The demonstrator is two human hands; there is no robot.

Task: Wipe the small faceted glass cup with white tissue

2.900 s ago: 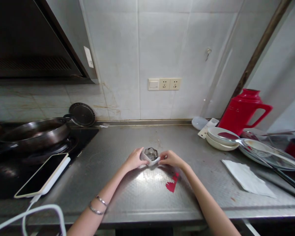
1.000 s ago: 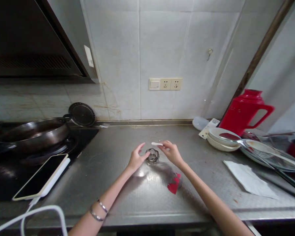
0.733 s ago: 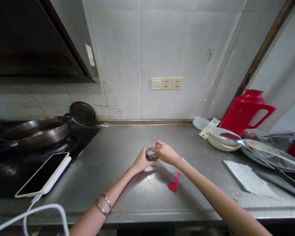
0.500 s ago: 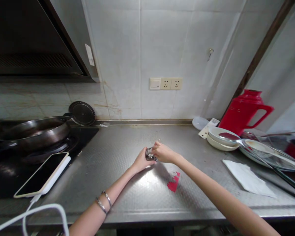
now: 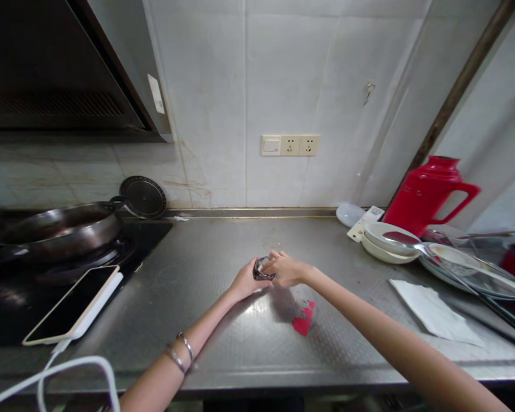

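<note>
Over the middle of the steel counter (image 5: 206,337), my left hand (image 5: 244,281) is wrapped round a small glossy cup-like thing (image 5: 262,276) with a dark pattern and a see-through look. Its exact kind is too small to make out. From the right, my right hand (image 5: 287,270) reaches to its mouth, fingers bent and their tips at or inside the opening. Whatever those fingertips hold, if anything, is hidden. On the counter nearer to me lies a torn red scrap (image 5: 302,321), below my right wrist.
At left are a pan (image 5: 90,234) on the black stove, a round dark lid (image 5: 143,197), and a phone (image 5: 72,306) on a white cable (image 5: 90,360). At right stand bowls (image 5: 388,256), plates, a red thermos (image 5: 424,197) and a white napkin (image 5: 431,312).
My right hand has turned slightly and its fingers have shifted at the opening of the cup-like thing. My left hand keeps its hold in nearly the same place.
</note>
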